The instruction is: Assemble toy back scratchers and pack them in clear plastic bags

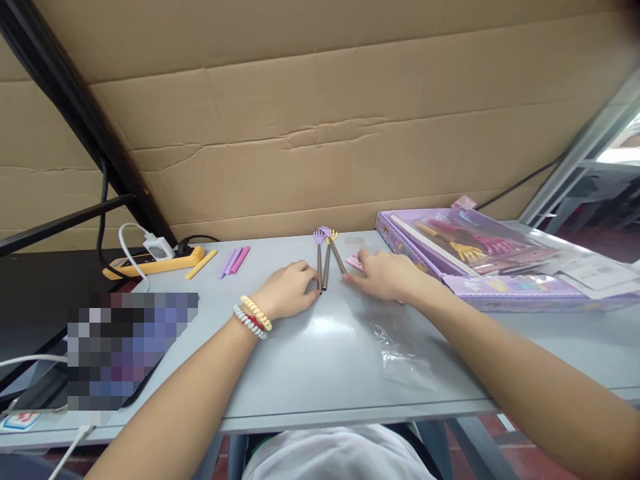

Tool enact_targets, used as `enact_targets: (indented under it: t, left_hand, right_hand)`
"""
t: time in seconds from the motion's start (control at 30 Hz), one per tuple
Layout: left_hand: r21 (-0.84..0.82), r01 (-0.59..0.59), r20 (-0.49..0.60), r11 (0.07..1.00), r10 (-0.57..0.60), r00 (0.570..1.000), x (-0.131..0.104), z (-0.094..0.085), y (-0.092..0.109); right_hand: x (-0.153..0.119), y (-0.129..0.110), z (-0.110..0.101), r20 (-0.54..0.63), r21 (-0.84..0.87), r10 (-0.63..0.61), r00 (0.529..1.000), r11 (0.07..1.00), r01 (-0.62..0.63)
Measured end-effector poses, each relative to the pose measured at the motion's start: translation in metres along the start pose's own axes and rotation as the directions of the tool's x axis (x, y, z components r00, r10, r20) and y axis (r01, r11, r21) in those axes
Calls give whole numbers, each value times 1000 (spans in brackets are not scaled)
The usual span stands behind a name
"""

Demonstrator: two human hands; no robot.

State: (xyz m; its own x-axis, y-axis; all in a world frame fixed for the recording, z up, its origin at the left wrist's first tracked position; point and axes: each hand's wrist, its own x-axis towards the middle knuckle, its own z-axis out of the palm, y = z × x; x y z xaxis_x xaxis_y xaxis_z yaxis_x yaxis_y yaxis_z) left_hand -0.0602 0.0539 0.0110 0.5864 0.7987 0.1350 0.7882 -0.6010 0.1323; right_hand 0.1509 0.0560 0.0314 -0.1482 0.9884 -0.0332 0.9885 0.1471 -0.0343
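Observation:
Three small back scratchers with hand-shaped heads and thin metal rods lie together on the grey table: a purple-headed one at left, a yellow-headed one in the middle and another purple-headed one slanting right. My left hand rests on the table, fingers loosely bent and apart, its fingertips at the lower end of the left rod. My right hand is open, with a fingertip at the lower end of the slanting rod. Under it, a pink card is partly hidden. A clear plastic bag lies nearer me.
Purple and pink tubes and a yellow tube lie at left, near a yellow power strip. A blurred-out tablet-like device is at front left. At right, a purple box holds packaged back scratchers. Cardboard stands behind.

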Motion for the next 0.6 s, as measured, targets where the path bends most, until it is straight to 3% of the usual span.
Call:
enact_targets:
  t: [0.3,0.6]
  left_hand:
    - [-42,34,16,999,-33,999,0,0,-4]
    - [-50,76,-23,996,-78,997,-1,-5,-12]
  right_hand:
    - [11,5,11,64,42,12,998,999,-15]
    - [26,19,31,-17,75,-35,999,997,36]
